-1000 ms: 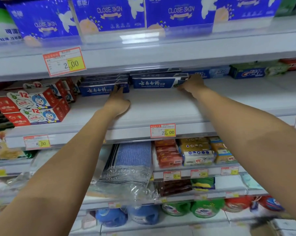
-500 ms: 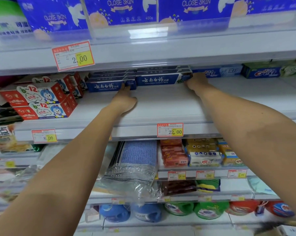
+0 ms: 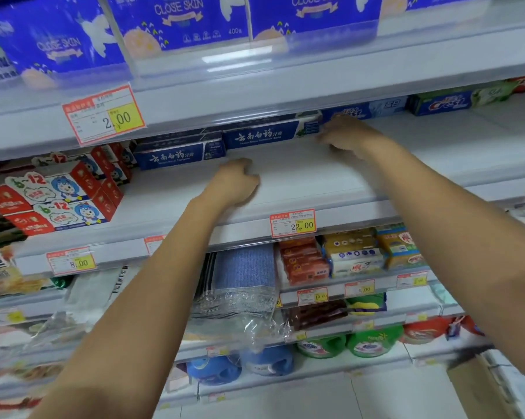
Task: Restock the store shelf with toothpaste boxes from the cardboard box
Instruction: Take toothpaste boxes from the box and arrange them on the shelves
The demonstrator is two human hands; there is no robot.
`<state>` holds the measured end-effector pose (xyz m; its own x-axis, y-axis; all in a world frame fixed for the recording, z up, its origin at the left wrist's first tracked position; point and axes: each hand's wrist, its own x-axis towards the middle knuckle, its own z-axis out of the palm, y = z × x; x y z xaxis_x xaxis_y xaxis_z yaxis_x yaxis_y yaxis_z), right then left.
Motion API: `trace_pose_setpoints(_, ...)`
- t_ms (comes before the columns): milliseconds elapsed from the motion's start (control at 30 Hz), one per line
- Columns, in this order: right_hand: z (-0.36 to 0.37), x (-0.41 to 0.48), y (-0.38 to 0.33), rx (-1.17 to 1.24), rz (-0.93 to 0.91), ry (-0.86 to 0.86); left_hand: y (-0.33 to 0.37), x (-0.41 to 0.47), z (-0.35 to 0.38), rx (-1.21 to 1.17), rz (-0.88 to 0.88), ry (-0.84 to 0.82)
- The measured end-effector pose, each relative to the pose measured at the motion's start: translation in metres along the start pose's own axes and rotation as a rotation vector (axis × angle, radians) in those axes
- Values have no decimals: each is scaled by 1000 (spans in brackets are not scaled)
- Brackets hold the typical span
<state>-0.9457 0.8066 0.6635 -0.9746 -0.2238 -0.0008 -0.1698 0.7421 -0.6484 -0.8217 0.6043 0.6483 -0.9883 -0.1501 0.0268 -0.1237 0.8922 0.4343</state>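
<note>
left hand [image 3: 234,182] curled, empty on shelf [image 3: 300,179], right hand [image 3: 349,137] blurred by toothpaste boxes [image 3: 264,136] mid-frame, grip unclear; placing prob done, next: cardboard box [image 3: 479,385] lower right.

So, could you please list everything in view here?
Tissue packs: at least three, blue, top shelf.
Toothpaste boxes: two stacks, dark blue, middle shelf, back.
Children's toothpaste boxes: several, red, middle shelf, left.
Crest boxes: few, blue-green, middle shelf, right.
Price tags: several, red-yellow, shelf edges.
Cloth packs: several, blue, lower shelf.
Soap packs: several, orange-yellow, beside cloths.
Detergent bottles: several, blue and green, lowest shelf.
Cardboard box: one, brown, bottom right.
Left hand: curled, empty, over middle shelf.
Right hand: blurred, by right toothpaste stack.
</note>
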Motion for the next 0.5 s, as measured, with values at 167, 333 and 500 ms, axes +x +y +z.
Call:
trace_pose_setpoints(167, -31, -97, 37, 98, -225, 200, 72, -49, 51, -383, 377, 147)
trace_pose_setpoints(333, -60, -186, 121, 238, -144, 487, 146, -105, 107, -579, 559, 138)
trace_pose_setpoints(500, -83, -270, 253, 120, 122, 396, 220, -139, 194, -525, 649, -45)
